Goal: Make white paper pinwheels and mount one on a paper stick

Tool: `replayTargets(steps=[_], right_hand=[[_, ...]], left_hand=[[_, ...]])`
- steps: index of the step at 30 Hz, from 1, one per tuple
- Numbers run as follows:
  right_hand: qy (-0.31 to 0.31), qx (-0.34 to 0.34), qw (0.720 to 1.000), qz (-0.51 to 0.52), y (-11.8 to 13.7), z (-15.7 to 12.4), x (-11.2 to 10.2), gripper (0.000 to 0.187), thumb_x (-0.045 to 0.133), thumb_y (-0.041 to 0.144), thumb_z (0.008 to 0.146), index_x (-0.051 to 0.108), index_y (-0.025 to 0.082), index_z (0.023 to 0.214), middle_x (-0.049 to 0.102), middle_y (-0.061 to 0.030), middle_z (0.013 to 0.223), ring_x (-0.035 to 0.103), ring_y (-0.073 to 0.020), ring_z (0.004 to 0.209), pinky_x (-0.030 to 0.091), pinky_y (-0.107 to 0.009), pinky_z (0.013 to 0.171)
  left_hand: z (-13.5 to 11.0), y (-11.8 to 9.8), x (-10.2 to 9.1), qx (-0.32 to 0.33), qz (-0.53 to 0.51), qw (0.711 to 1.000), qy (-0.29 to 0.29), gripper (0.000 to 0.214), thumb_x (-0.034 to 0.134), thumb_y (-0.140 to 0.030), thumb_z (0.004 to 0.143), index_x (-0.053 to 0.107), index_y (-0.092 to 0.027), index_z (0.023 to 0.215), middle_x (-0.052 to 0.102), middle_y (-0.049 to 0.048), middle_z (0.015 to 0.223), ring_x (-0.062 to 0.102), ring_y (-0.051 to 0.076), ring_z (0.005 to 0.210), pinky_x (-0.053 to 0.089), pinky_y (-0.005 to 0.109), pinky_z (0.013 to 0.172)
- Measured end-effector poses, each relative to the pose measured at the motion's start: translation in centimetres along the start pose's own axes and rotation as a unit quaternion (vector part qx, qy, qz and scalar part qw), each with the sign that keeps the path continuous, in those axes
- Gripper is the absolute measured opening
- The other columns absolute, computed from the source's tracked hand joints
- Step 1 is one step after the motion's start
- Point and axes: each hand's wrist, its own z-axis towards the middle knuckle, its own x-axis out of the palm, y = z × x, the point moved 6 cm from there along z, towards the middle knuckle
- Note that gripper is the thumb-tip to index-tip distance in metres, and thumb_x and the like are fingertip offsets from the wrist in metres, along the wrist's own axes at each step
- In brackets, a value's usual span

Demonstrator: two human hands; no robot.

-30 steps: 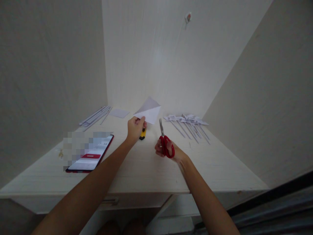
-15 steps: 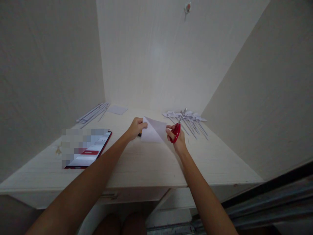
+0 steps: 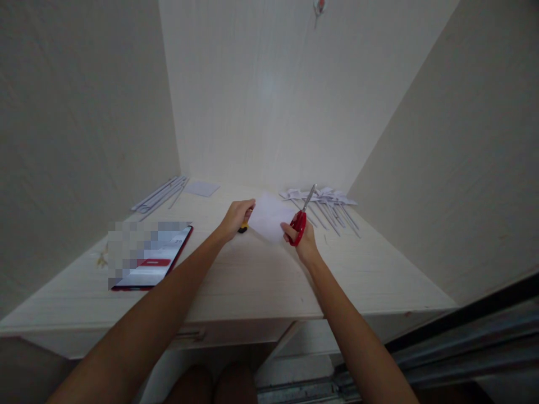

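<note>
My left hand (image 3: 236, 217) is pinching the paper (image 3: 269, 221) at its 9 o'clock edge, over mid-desk (image 3: 252, 280). My right hand (image 3: 300, 238) is gripping the scissors (image 3: 301, 221) at the paper's 3 o'clock, blades pointing toward 1 o'clock.

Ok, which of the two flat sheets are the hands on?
The larger sheet mid-desk, between the left hand and the right hand, which also holds red scissors; the small square lies untouched back left.

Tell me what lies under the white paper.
Only the desk shows around the paper; a yellow-black object pokes out at its left edge by the left hand. Anything else beneath is hidden.
</note>
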Motion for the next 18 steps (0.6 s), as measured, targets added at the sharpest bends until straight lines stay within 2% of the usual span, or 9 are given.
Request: replayTargets(steps=[2, 4, 7, 9, 12, 16, 18], right_hand=[[-0.056, -0.010, 0.998, 0.007, 0.1, 0.2, -0.8, 0.036, 0.067, 0.031, 0.062, 0.034, 0.021, 0.074, 0.039, 0.0113, 0.053, 0.042, -0.0044, 0.037, 0.029, -0.017, 0.035], [-0.099, -0.020, 0.995, 0.011, 0.1, 0.3, -1.5, 0.036, 0.067, 0.031, 0.062, 0.034, 0.022, 0.075, 0.040, 0.0112, 0.053, 0.042, -0.0045, 0.038, 0.030, -0.017, 0.036], [-0.130, -0.027, 0.991, 0.015, 0.0, 0.4, -2.1, 0.037, 0.067, 0.031, 0.061, 0.034, 0.022, 0.075, 0.040, 0.0113, 0.052, 0.043, -0.0046, 0.038, 0.029, -0.017, 0.037], [-0.129, -0.022, 0.991, 0.011, -0.1, 0.5, -2.1, 0.037, 0.068, 0.032, 0.061, 0.034, 0.022, 0.074, 0.041, 0.0109, 0.051, 0.043, -0.0053, 0.038, 0.029, -0.018, 0.037], [-0.110, -0.018, 0.994, 0.007, -0.4, 0.5, -1.8, 0.037, 0.068, 0.034, 0.062, 0.036, 0.021, 0.075, 0.043, 0.0101, 0.051, 0.043, -0.0060, 0.039, 0.029, -0.018, 0.037], [-0.120, -0.026, 0.992, -0.003, -0.6, 0.7, -2.1, 0.035, 0.064, 0.042, 0.066, 0.046, 0.018, 0.083, 0.045, 0.0071, 0.055, 0.042, -0.0059, 0.045, 0.030, -0.019, 0.040], [-0.087, 0.010, 0.996, -0.009, -1.2, 0.9, -1.9, 0.040, 0.059, 0.049, 0.069, 0.049, 0.017, 0.090, 0.044, 0.0063, 0.056, 0.041, -0.0065, 0.047, 0.030, -0.019, 0.041]], left_hand=[[0.0, 0.3, 0.8, -0.016, -0.030, 0.999, 0.040, 0.045, 0.046, -0.057, 0.071, 0.055, -0.015, 0.060, 0.057, 0.0046, 0.055, 0.054, 0.012, 0.046, 0.040, 0.022, 0.043], [-0.3, 0.4, 2.0, -0.021, -0.013, 0.994, 0.102, 0.053, 0.046, -0.064, 0.069, 0.057, -0.013, 0.066, 0.062, 0.0085, 0.063, 0.058, 0.014, 0.050, 0.042, 0.023, 0.044], [-1.0, 0.4, 3.4, 0.004, 0.070, 0.988, 0.140, 0.038, 0.062, -0.051, 0.064, 0.058, -0.013, 0.065, 0.063, 0.0067, 0.061, 0.056, 0.012, 0.048, 0.040, 0.020, 0.043], [-1.3, 0.5, 3.6, 0.012, 0.125, 0.984, 0.127, 0.028, 0.062, -0.039, 0.068, 0.058, -0.013, 0.061, 0.058, 0.0017, 0.049, 0.049, 0.008, 0.039, 0.034, 0.018, 0.038], [-1.3, 0.4, 3.3, 0.026, 0.162, 0.983, 0.087, 0.028, 0.052, -0.031, 0.076, 0.058, -0.013, 0.057, 0.048, -0.0028, 0.035, 0.037, 0.005, 0.029, 0.028, 0.017, 0.035], [-1.1, -0.4, 2.0, 0.058, 0.164, 0.985, 0.000, 0.030, 0.050, -0.028, 0.077, 0.056, -0.013, 0.052, 0.043, -0.0039, 0.030, 0.034, 0.005, 0.027, 0.025, 0.018, 0.034], [-0.9, -0.7, 1.3, 0.061, 0.149, 0.986, -0.038, 0.031, 0.049, -0.029, 0.078, 0.055, -0.014, 0.051, 0.044, -0.0031, 0.031, 0.034, 0.005, 0.026, 0.024, 0.019, 0.033]])
